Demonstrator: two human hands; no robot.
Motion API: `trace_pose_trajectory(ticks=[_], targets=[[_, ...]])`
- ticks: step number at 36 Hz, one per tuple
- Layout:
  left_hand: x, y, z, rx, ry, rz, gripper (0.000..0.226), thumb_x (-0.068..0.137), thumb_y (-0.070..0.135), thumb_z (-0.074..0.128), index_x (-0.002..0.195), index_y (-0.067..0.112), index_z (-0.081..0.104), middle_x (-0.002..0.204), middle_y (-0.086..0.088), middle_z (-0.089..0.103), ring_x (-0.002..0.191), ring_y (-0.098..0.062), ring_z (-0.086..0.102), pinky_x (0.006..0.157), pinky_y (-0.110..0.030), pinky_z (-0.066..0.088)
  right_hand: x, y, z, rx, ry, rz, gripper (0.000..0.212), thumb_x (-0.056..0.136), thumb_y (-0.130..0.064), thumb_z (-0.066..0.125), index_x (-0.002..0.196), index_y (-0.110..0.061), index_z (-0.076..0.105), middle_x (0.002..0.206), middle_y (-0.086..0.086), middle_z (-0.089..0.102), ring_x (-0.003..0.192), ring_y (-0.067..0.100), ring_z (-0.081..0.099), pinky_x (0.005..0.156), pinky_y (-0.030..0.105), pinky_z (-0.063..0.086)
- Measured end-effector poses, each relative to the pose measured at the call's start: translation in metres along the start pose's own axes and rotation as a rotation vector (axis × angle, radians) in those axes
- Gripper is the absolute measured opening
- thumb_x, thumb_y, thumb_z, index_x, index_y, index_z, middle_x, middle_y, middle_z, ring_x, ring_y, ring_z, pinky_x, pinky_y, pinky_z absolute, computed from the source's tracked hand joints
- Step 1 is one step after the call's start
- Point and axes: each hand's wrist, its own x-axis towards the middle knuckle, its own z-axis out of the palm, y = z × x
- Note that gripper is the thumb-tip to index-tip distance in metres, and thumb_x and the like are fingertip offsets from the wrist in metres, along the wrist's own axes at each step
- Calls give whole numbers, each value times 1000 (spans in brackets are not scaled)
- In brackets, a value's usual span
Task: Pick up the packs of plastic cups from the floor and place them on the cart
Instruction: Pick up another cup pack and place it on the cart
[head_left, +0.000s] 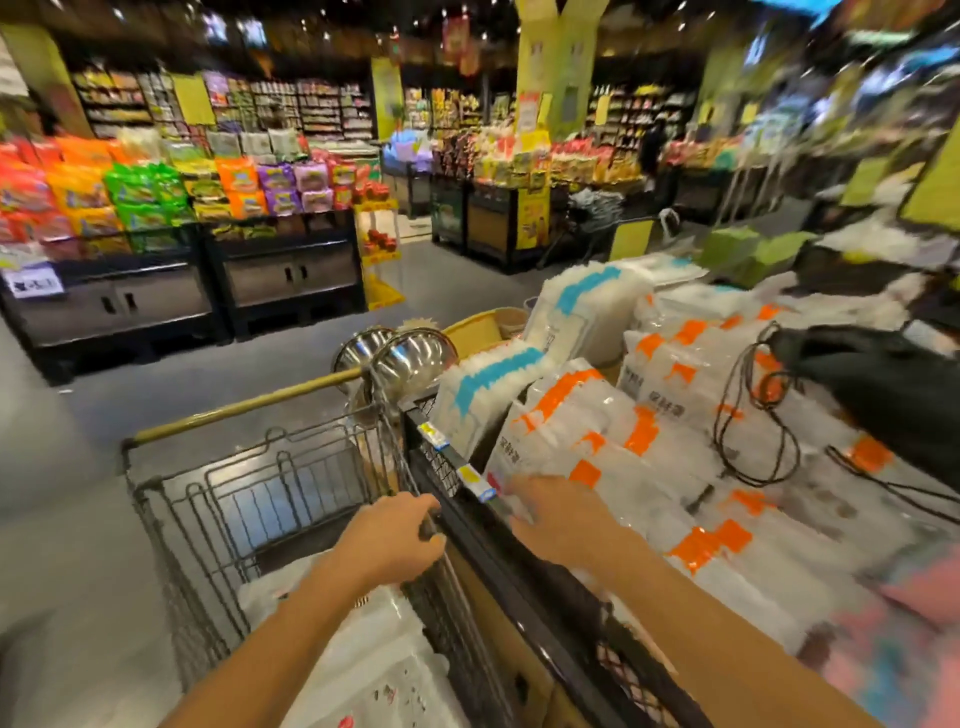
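A wire shopping cart (218, 499) stands at lower centre-left, its brass-coloured handle bar on the far side. Clear plastic packs (363, 654) lie in its basket. My left hand (389, 540) is closed on the cart's right rim. To the right, a black mesh display bin (467, 525) is piled with packs of plastic cups printed orange (670, 447) or blue (488, 384). My right hand (556, 519) lies on the near end of an orange-printed pack (561, 415), fingers curled over its edge. The picture is blurred at the right.
Two steel bowls (410, 358) sit at the cart's far right corner. A black bag with cords (883, 384) lies on the cup packs. Dark snack display stands (280, 280) line the grey aisle floor (62, 467) on the left, with more shelving behind.
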Motion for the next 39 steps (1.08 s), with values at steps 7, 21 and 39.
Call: trace_pose_trajectory(ticks=[7,21,39], targets=[[-25,91,-15,-17,29,158,46,92,47,52,136,32,50,128,4,58,109,-15,58,92,-34,50,-92,47,-45,-31,31,172,42,100,-41,44,139,-26,49,134,2,56,122,26,53,96,39,48],[-75,264,18,91,20,559,50,91,49,54,138,32,49,142,6,51,126,-17,50,104,-34,42,-315,97,-75,-61,106,624,37,96,-36,50,129,-21,56,129,9,60,120,33,57,91,42,50],[-200,469,84,245,-153,1403,64,82,59,43,136,26,52,134,-4,58,124,-24,53,103,-38,42,-589,11,-84,-74,232,1461,41,99,-39,47,137,-25,50,130,3,57,115,30,58,86,41,50]])
